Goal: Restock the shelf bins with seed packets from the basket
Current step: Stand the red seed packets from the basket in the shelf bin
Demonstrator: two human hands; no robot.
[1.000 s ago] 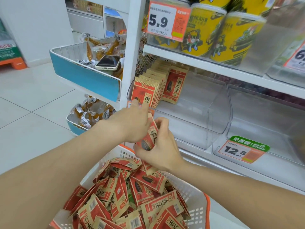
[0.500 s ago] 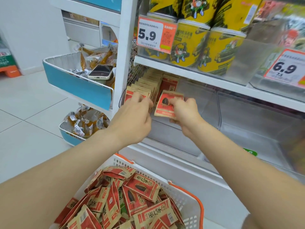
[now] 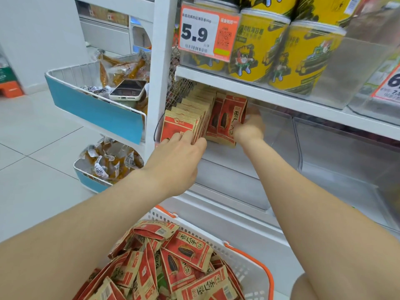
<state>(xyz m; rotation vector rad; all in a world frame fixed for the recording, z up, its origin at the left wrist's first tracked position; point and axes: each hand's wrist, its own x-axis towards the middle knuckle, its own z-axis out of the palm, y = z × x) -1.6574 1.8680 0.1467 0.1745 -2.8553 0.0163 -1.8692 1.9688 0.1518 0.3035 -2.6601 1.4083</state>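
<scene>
A white basket with orange handles (image 3: 255, 269) sits low in front of me, heaped with red and tan seed packets (image 3: 186, 254). In the clear shelf bin (image 3: 279, 137), a row of the same packets (image 3: 190, 111) stands upright at the left. My left hand (image 3: 179, 156) rests its fingers against the front packet of that row. My right hand (image 3: 249, 126) reaches into the bin and grips one seed packet (image 3: 231, 118), holding it upright against a second packet just right of the row. Its fingers are partly hidden behind the packet.
Yellow tubs (image 3: 257, 46) and a 5.9 price tag (image 3: 205, 33) fill the shelf above. A second clear bin (image 3: 346, 161) lies to the right. Left of the white post, a blue-fronted wire basket (image 3: 93, 109) holds snacks and a phone (image 3: 127, 89); another snack basket (image 3: 108, 163) hangs below.
My right hand carried the packet from above the basket up and deeper into the bin, turning it upright beside the row. My left hand stayed at the front of the row.
</scene>
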